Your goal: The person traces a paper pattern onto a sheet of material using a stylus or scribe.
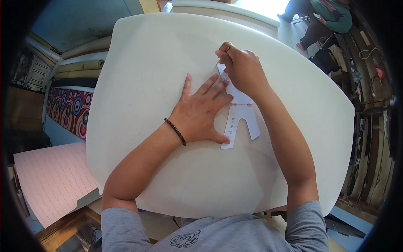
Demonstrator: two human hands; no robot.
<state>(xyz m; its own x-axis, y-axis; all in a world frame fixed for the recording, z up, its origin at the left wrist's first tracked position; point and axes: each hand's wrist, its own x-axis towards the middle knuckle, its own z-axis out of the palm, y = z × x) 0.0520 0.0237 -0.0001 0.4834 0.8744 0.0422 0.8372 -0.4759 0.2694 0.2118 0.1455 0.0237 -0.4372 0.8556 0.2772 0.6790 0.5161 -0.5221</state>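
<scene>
A white paper template [240, 111] with handwriting and two prongs at its near end lies flat on a large pale sheet [147, 54]. Spread across its left side is my left hand [200, 111]; the thumb rests on the lower prong and other fingers touch the left edge higher up. My right hand [244, 70] is closed over the template's far end, thumb and fingers pinched together. Whatever is in that pinch is hidden by the fingers. Part of the template's upper section is covered by my right hand.
Rolls of material [79, 69] and a circle-patterned fabric [71, 107] are stacked at left. A pink sheet [54, 180] lies at lower left. Another person [336, 19] sits at the upper right with a phone. Long rolls and strips [369, 155] stand along the right.
</scene>
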